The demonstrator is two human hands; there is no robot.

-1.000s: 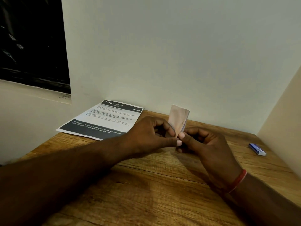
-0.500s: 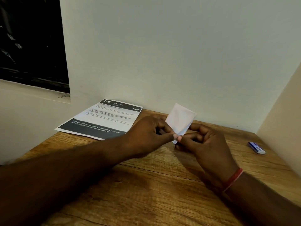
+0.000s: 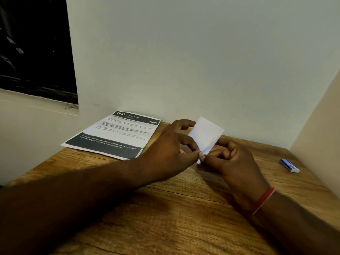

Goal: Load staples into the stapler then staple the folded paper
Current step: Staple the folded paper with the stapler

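Paper [image 3: 206,137], one, pinched by left hand [image 3: 169,150] and right hand [image 3: 233,162].

Pictured at a wood-grain table [image 3: 165,227] pushed into a corner. Backed by a plain pale wall [image 3: 193,61], unmarked and evenly lit. Flanked on the right by a cream side wall [image 3: 320,129], slanting down to meet the tabletop. To the left, set back in a recess, a black window [image 3: 33,43] with faint pale streaks, above a pale sill [image 3: 36,105] speckled dark at its right end. Soft light on the walls; shade along the table's left side.
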